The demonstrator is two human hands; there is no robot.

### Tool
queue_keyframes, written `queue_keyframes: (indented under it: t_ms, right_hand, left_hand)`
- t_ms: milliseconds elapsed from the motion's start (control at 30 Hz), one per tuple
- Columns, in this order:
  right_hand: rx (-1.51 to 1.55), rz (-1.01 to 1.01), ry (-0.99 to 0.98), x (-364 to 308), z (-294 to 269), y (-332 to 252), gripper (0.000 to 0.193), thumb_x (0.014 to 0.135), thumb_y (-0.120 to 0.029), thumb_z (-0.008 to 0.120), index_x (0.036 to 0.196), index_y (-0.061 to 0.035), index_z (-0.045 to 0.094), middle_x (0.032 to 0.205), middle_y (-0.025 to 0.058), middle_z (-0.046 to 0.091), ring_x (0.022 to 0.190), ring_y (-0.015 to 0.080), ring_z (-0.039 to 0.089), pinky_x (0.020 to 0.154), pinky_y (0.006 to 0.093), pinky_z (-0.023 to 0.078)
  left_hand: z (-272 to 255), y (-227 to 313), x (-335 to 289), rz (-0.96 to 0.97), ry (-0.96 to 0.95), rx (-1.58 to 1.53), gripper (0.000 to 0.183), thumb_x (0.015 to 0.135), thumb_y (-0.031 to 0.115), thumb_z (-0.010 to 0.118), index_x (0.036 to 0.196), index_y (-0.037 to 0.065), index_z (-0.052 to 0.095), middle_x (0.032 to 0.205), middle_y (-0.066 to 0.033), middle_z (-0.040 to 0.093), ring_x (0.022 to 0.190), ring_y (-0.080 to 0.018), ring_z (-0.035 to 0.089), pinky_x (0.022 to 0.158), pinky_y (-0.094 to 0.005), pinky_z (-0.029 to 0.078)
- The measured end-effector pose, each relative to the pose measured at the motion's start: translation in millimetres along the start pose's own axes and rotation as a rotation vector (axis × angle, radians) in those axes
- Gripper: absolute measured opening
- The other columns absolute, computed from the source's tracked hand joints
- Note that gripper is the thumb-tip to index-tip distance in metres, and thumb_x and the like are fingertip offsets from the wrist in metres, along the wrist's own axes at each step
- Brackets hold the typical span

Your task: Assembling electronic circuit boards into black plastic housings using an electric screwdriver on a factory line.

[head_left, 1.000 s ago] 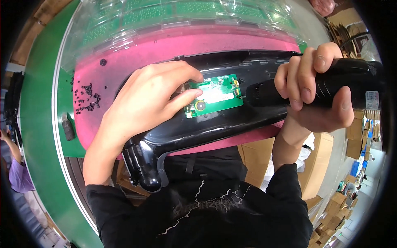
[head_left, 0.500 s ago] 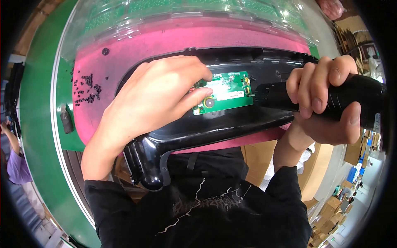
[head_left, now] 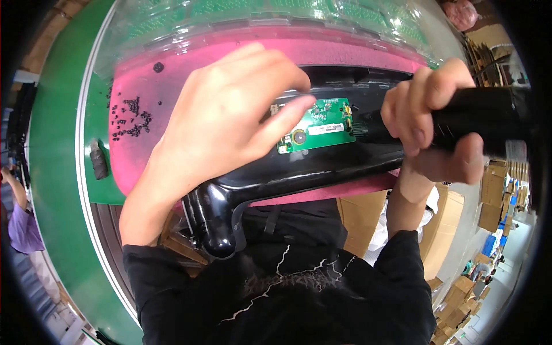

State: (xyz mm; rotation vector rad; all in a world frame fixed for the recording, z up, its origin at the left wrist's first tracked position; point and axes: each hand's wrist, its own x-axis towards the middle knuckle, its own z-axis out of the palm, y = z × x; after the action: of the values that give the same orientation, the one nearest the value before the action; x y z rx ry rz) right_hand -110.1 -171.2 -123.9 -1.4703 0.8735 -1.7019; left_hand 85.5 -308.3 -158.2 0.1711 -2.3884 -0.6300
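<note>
Resting on a pink mat, black moulded housing: rigid, glossy, likely slippery, best gripped at its rim; green circuit board at its centre, fragile, under left hand fingers; right hand clenched round black power screwdriver.

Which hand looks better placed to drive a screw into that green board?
Probably the right hand: it grips the black power screwdriver, whose tip points at the green board. The left hand rests its fingers on the board's edge, likely steadying it.
</note>
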Motion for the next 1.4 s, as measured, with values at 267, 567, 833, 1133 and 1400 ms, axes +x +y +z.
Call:
queue_keyframes:
  t_ms: [267, 567, 833, 1133, 1400]
  right_hand:
    - [0.081, 0.149, -0.065, 4.8, -11.9, -5.9, 0.049, 0.081, -0.05, 0.07, 0.095, -0.0083, 0.047, 0.063, -0.0044, 0.049, 0.047, 0.0056, 0.042, 0.049, 0.0228, 0.035]
    - [0.29, 0.251, 0.515, 12.9, -19.6, -15.0, 0.028, 0.097, -0.024, 0.06, 0.111, -0.0007, 0.054, 0.077, 0.0004, 0.054, 0.07, 0.0129, 0.054, 0.075, 0.0314, 0.047]
    - [0.082, 0.054, 0.687, -57.4, -22.6, -58.8, 0.049, 0.094, -0.011, 0.057, 0.135, 0.0074, 0.04, 0.133, 0.018, 0.046, 0.118, 0.0274, 0.053, 0.092, 0.0482, 0.055]
    - [-1.347, -0.281, 1.248, -261.3, -132.9, -49.0, 0.041, 0.082, 0.005, 0.061, 0.12, -0.0027, 0.049, 0.104, 0.01, 0.052, 0.096, 0.0197, 0.054, 0.085, 0.0342, 0.048]
    - [-1.736, 1.081, 1.36, -526.9, -170.2, 85.4, 0.046, 0.083, -0.018, 0.063, 0.124, -0.0009, 0.053, 0.13, 0.021, 0.05, 0.122, 0.0357, 0.047, 0.099, 0.053, 0.042]
  left_hand:
    - [-13.9, -16.4, -10.6, -0.242, -0.065, 0.244, 0.025, 0.087, 0.016, 0.069, 0.106, -0.001, 0.066, 0.101, -0.0157, 0.069, 0.094, -0.0327, 0.065, 0.084, -0.0396, 0.051]
    - [-16.2, -10.0, -4.2, -0.33, -0.359, 0.223, 0.025, 0.086, 0.02, 0.069, 0.096, -0.003, 0.066, 0.094, -0.0206, 0.067, 0.094, -0.0405, 0.063, 0.083, -0.0451, 0.051]
    - [-9.8, 0.0, 2.7, -0.255, -0.516, 0.214, 0.025, 0.088, 0.022, 0.066, 0.088, -0.003, 0.061, 0.082, -0.024, 0.061, 0.083, -0.0451, 0.06, 0.071, -0.05, 0.047]
    - [-20.0, 31.9, -12.5, -0.035, -0.119, 0.396, 0.012, 0.091, 0.003, 0.064, 0.086, -0.007, 0.059, 0.076, -0.0233, 0.055, 0.067, -0.0272, 0.055, 0.064, -0.0405, 0.045]
    - [-114.7, 15.5, -125.9, -0.283, 0.719, 0.498, 0.036, 0.092, 0.025, 0.072, 0.072, -0.002, 0.062, 0.067, -0.0076, 0.058, 0.053, -0.0178, 0.048, 0.049, -0.0346, 0.039]
